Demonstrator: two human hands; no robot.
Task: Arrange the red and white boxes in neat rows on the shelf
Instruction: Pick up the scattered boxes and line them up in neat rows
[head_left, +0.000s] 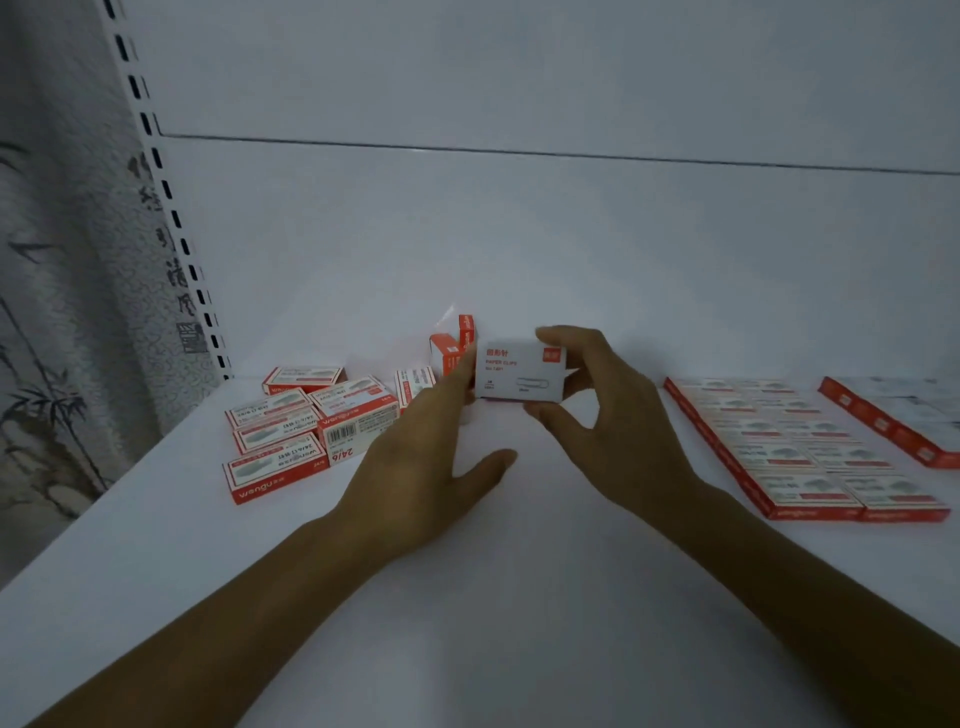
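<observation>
head view: right hand (613, 415) grip pinches a white paper clip box (519, 375) just above the shelf (519, 571), mid-back. left hand (431, 457) grip loose, fingers spread, fingertips touching the box's left edge. scattered red and white boxes (301, 426) left, neat rows (800, 441) right.

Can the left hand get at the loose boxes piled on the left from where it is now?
Probably yes. The left hand is open, fingertips only touching the paper clip box held by the right hand, and bare shelf lies between it and the loose boxes.
</observation>
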